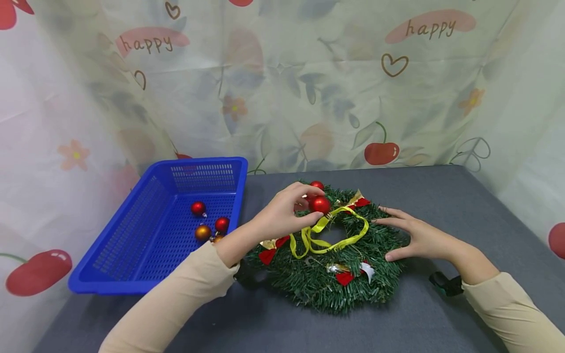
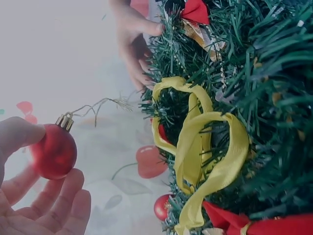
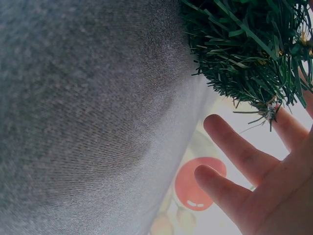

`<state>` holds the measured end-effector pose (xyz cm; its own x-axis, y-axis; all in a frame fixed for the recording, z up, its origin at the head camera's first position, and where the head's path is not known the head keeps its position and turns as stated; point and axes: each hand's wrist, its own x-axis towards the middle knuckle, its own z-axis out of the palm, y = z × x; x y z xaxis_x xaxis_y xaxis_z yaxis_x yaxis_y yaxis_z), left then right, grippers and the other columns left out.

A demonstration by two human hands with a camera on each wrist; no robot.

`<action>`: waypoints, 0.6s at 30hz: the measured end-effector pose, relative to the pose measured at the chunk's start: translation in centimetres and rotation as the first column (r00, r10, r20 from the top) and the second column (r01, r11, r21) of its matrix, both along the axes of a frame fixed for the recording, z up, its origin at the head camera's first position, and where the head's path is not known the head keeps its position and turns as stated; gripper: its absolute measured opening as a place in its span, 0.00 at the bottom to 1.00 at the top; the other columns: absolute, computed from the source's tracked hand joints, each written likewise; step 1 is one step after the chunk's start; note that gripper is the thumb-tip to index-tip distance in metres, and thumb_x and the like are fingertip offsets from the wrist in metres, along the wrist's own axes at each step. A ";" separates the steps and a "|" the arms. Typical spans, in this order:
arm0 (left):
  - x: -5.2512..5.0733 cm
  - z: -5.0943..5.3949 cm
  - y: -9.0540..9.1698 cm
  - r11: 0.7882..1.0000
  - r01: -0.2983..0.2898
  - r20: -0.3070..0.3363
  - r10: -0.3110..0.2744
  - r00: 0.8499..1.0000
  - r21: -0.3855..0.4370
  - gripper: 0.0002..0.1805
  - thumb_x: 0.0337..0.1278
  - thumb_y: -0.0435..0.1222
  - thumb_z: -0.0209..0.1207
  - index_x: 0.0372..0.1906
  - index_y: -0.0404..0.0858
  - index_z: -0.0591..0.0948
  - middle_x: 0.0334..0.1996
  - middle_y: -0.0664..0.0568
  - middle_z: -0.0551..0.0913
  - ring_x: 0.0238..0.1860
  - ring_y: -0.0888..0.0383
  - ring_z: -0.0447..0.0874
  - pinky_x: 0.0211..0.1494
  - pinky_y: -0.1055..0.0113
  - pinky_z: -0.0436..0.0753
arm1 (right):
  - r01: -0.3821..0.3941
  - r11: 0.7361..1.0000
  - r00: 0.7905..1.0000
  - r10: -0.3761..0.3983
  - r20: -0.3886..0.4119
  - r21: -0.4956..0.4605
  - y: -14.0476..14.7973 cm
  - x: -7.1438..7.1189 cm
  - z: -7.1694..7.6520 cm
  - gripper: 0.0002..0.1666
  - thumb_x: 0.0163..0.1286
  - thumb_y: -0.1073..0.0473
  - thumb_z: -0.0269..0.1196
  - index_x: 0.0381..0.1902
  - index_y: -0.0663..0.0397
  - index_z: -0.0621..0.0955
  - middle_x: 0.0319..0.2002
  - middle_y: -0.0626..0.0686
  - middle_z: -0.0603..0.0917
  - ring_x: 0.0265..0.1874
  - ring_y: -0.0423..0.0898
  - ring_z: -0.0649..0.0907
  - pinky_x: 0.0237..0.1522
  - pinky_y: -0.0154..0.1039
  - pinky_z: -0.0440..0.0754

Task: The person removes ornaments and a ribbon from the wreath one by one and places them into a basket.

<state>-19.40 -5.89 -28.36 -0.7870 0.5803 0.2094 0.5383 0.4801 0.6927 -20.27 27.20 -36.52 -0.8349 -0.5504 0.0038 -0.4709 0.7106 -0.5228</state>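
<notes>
My left hand (image 1: 282, 212) pinches a red Christmas ball (image 2: 55, 152) between thumb and fingers, above the back left of a green wreath (image 1: 318, 287). From the ball's gold cap a thin wire loop sticks out towards the wreath. A yellow ribbon (image 2: 239, 142) lies looped over the wreath's middle. Red bows (image 1: 344, 278) with gold and silver trim are spread around it, and another red ball (image 1: 317, 185) sits at its far edge. At the right side my right hand (image 1: 417, 238) rests against the greenery, fingers spread and nearly straight.
A blue plastic basket (image 1: 110, 288) stands on the left of the grey table (image 1: 423, 189). Inside lie red balls (image 1: 198, 208) and gold balls (image 1: 203, 232), one partly hidden by my left arm. A printed curtain (image 1: 282, 98) hangs behind the table and along both sides.
</notes>
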 end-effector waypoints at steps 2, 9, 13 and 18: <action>0.0 -0.1 -0.3 1.000 -0.004 0.001 0.004 1.000 0.010 0.21 0.57 0.37 0.60 0.56 0.40 0.74 0.50 0.47 0.76 0.46 0.54 0.81 0.54 0.63 0.81 | 0.000 1.000 1.000 0.000 -0.002 0.000 0.0 0.0 0.0 0.45 0.51 0.40 0.69 0.64 0.48 0.70 0.71 0.63 0.55 0.66 0.69 0.59 0.54 0.68 0.66; 0.0 -0.2 -1.3 0.999 -0.031 0.017 0.030 0.999 0.026 0.20 0.57 0.38 0.61 0.55 0.42 0.74 0.50 0.50 0.79 0.46 0.56 0.83 0.54 0.61 0.80 | 0.000 1.000 1.000 0.000 0.001 -0.001 0.0 0.0 0.0 0.45 0.50 0.40 0.70 0.64 0.48 0.70 0.71 0.64 0.55 0.66 0.69 0.59 0.54 0.68 0.67; 0.1 -0.2 -2.0 0.998 -0.040 0.020 0.039 0.999 0.043 0.21 0.56 0.39 0.62 0.54 0.43 0.74 0.50 0.50 0.79 0.45 0.56 0.84 0.52 0.59 0.82 | -0.001 1.000 1.000 0.001 0.001 -0.003 -0.1 0.1 0.1 0.45 0.50 0.40 0.70 0.64 0.49 0.70 0.71 0.64 0.55 0.66 0.69 0.59 0.54 0.68 0.67; 0.1 -0.1 -2.9 0.997 -0.066 0.026 0.065 0.998 0.039 0.21 0.56 0.41 0.62 0.55 0.43 0.74 0.52 0.51 0.78 0.45 0.56 0.84 0.51 0.61 0.82 | 0.006 1.000 1.000 -0.006 0.006 0.005 -0.1 0.1 0.2 0.45 0.50 0.39 0.69 0.64 0.49 0.70 0.71 0.64 0.55 0.66 0.69 0.59 0.54 0.68 0.67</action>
